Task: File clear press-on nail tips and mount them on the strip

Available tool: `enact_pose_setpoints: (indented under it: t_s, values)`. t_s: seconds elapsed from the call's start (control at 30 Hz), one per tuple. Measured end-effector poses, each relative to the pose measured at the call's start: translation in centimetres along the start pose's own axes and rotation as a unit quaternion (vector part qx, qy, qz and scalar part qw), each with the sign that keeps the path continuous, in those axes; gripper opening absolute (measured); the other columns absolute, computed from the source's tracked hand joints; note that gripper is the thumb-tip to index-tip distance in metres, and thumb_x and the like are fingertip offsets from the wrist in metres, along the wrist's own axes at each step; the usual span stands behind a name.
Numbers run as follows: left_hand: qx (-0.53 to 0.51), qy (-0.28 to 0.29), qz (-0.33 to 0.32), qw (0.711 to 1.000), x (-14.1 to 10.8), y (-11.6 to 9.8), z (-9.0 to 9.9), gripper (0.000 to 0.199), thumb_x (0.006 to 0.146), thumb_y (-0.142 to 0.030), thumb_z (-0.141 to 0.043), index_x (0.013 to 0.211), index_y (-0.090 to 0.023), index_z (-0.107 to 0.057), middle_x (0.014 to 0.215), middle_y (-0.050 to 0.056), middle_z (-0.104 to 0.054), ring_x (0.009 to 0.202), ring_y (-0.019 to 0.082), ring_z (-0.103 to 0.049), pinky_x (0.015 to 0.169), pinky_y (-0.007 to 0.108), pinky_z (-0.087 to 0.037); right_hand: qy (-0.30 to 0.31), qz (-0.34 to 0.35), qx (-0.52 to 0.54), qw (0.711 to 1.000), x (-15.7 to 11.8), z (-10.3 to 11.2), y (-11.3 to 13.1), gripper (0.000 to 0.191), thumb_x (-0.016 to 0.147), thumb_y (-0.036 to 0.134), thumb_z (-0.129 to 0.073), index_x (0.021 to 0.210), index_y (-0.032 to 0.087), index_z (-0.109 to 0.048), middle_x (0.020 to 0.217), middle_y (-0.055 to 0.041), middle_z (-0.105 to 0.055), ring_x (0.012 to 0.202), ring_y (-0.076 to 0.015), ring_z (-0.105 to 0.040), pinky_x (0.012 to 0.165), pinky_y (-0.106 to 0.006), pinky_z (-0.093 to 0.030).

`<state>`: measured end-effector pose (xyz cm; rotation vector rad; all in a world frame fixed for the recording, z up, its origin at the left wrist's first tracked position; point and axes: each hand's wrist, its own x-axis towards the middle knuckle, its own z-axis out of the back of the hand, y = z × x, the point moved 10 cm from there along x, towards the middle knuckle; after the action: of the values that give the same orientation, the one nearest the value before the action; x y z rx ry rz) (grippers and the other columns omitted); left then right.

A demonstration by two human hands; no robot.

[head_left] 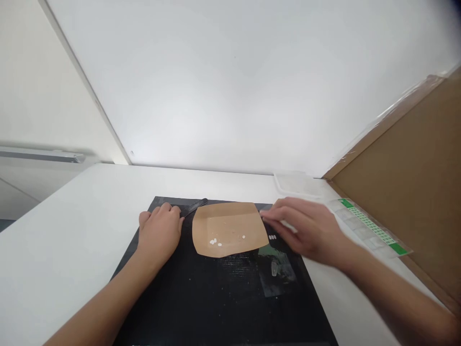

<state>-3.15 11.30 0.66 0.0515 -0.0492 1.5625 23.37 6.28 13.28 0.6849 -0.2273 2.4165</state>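
Observation:
A shallow tan tray (230,223) with bowed sides lies on a black board (201,298). Several small white bits (213,241) are in it. At its left, my left hand (161,228) rests palm down on the board with curled fingers. A slim black tool (196,206) with a rounded far end reaches to those fingers; whether they grip it is hidden. My right hand (302,228), slightly blurred, pinches by the tray's right edge, on something too small to make out. Three white pieces (272,237) sit in a row just below those fingertips.
A small clear piece (274,268) lies on a shiny patch of the board. On the white table (68,230), a clear plastic case (374,228) with a green printed strip stands at the right. A translucent tray (297,183) is behind. Brown cardboard (406,178) borders the right side.

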Motion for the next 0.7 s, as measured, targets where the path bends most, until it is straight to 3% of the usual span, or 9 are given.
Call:
enact_pose_setpoints:
  t_s: [0.13, 0.2, 0.27, 0.33, 0.4, 0.5, 0.57, 0.6, 0.7]
  values:
    - [-0.004, -0.003, 0.003, 1.000, 0.0, 0.0, -0.1, 0.029, 0.103, -0.026, -0.043, 0.105, -0.016, -0.071, 0.105, 0.016, -0.073, 0.104, 0.035, -0.067, 0.085, 0.045, -0.038, 0.033, 0.025, -0.113, 0.993, 5.9, 4.6, -4.2, 0.027, 0.099, 0.038, -0.063, 0.089, 0.019, -0.079, 0.075, 0.0024, -0.077, 0.068, -0.0089, -0.069, 0.052, -0.022, -0.034]
    - [-0.008, -0.006, 0.005, 1.000, 0.0, 0.1, 0.0, 0.027, 0.102, -0.026, -0.044, 0.104, -0.016, -0.069, 0.104, 0.016, -0.074, 0.105, 0.035, -0.067, 0.085, 0.044, -0.037, 0.031, -0.005, -0.165, 0.986, 9.4, 7.1, -6.7, 0.061, 0.096, 0.052, -0.037, 0.092, 0.008, -0.079, 0.090, 0.0018, -0.079, 0.089, -0.0161, -0.073, 0.055, -0.031, -0.031]
    - [-0.015, -0.012, 0.005, 1.000, 0.0, 0.1, 0.1, 0.024, 0.100, -0.025, -0.045, 0.102, -0.016, -0.067, 0.103, 0.017, -0.075, 0.103, 0.035, -0.067, 0.085, 0.044, -0.037, 0.014, -0.039, -0.176, 0.984, 12.0, 9.0, -8.9, 0.089, 0.082, 0.043, 0.003, 0.073, -0.006, -0.070, 0.104, -0.0033, -0.075, 0.103, -0.0261, -0.067, 0.054, -0.043, -0.026]
    - [-0.025, -0.019, 0.006, 0.999, 0.0, 0.2, 0.4, 0.021, 0.100, -0.024, -0.044, 0.099, -0.016, -0.064, 0.099, 0.016, -0.076, 0.097, 0.034, -0.069, 0.084, 0.045, -0.037, 0.001, -0.066, -0.155, 0.986, 13.5, 9.5, -10.4, 0.083, 0.069, 0.033, 0.017, 0.047, -0.009, -0.052, 0.109, -0.0068, -0.071, 0.104, -0.0258, -0.065, 0.055, -0.045, -0.026]
    - [-0.036, -0.028, 0.010, 0.999, 0.0, 0.4, 0.9, 0.021, 0.100, -0.022, -0.042, 0.095, -0.016, -0.061, 0.090, 0.014, -0.076, 0.086, 0.032, -0.071, 0.082, 0.045, -0.037, -0.032, -0.090, -0.151, 0.984, 13.6, 9.1, -11.0, 0.076, 0.073, 0.034, 0.014, 0.041, -0.006, -0.042, 0.106, -0.0058, -0.071, 0.095, -0.0209, -0.067, 0.056, -0.044, -0.029]
    - [-0.054, -0.052, 0.018, 0.997, 0.1, 0.8, 1.9, 0.023, 0.102, -0.020, -0.038, 0.095, -0.017, -0.060, 0.079, 0.010, -0.076, 0.072, 0.029, -0.071, 0.084, 0.046, -0.038, -0.042, -0.075, -0.113, 0.990, 12.2, 6.0, -8.8, 0.070, 0.095, 0.046, -0.026, 0.064, -0.001, -0.067, 0.093, -0.0022, -0.078, 0.085, -0.0156, -0.073, 0.059, -0.034, -0.036]
    - [-0.067, -0.079, 0.026, 0.994, 0.1, 1.1, 2.9, 0.024, 0.103, -0.022, -0.037, 0.102, -0.016, -0.060, 0.080, 0.011, -0.076, 0.072, 0.029, -0.071, 0.084, 0.045, -0.040, -0.018, -0.040, -0.058, 0.997, 10.4, 3.2, -5.4, 0.024, 0.096, 0.031, -0.066, 0.083, 0.013, -0.075, 0.079, 0.0002, -0.078, 0.069, -0.0101, -0.071, 0.057, -0.025, -0.043]
    - [-0.075, -0.096, 0.032, 0.992, 0.0, 1.2, 3.4, 0.026, 0.103, -0.023, -0.036, 0.108, -0.014, -0.060, 0.084, 0.013, -0.077, 0.074, 0.030, -0.072, 0.082, 0.044, -0.041, -0.007, -0.032, -0.026, 0.999, 9.4, 1.9, -3.7, 0.014, 0.095, 0.025, -0.071, 0.084, 0.017, -0.072, 0.078, 0.0009, -0.075, 0.066, -0.0107, -0.068, 0.057, -0.026, -0.045]
    - [-0.106, -0.149, 0.042, 0.982, -0.5, 1.0, 5.2, 0.033, 0.105, -0.028, -0.034, 0.126, -0.014, -0.056, 0.105, 0.015, -0.076, 0.082, 0.030, -0.072, 0.068, 0.038, -0.042, -0.013, -0.062, 0.045, 0.997, 5.7, -0.5, 0.2, 0.013, 0.102, 0.023, -0.061, 0.089, 0.021, -0.062, 0.081, -0.0015, -0.069, 0.071, -0.0150, -0.062, 0.062, -0.030, -0.047]
